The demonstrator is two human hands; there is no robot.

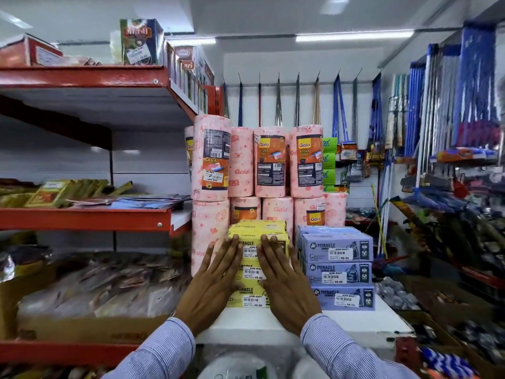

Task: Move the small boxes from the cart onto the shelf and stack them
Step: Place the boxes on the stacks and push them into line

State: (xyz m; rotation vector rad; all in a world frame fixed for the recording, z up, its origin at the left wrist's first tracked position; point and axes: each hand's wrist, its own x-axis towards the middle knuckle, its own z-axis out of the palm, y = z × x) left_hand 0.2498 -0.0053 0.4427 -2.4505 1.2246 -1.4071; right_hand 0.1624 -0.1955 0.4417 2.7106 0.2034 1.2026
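A stack of three yellow Miracle boxes (252, 269) stands on the white shelf top (355, 324), with more yellow boxes behind the top one. My left hand (216, 283) lies flat against the stack's front left, fingers straight and together. My right hand (284, 283) presses flat on the front right the same way. Neither hand grips a box. To the right stands a stack of three purple Miracle boxes (341, 269). No cart is in view.
Pink Gala kitchen towel rolls (273, 162) are piled two high right behind the boxes. Red shelves (82, 218) with packets run along the left. Brooms and mops (464, 105) hang at the right and back. Plastic-wrapped goods (240, 365) lie below the shelf top.
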